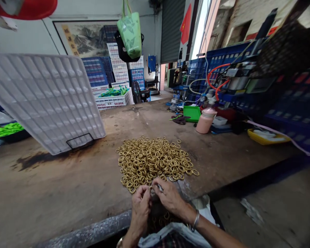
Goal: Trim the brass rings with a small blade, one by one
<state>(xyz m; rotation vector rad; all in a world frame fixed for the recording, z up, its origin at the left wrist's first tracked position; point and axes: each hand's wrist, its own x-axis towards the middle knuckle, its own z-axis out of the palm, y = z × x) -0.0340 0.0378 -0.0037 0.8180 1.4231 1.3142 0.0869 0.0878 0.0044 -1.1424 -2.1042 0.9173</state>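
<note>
Brass-coloured rings [152, 156] lie in a broad heap on the brown table. At the heap's near edge my left hand [141, 204] is closed, thumb and forefinger pinching a small brass-coloured ring [151, 187]. My right hand [168, 197] meets it from the right, its fingertips pinched at the same ring. The fingers cover most of that ring. Below my hands, past the table's edge, a few more rings [166, 215] show in a dark space above a pale bag rim [175, 227].
A ribbed whitish plastic tray [49, 100] stands tilted on the left. On the right are a pink bottle [205, 121], a green tray [192, 113], a yellow tray [267, 137] and a machine with orange hoses [237, 81]. The table's plastic-wrapped edge [93, 230] runs along the front.
</note>
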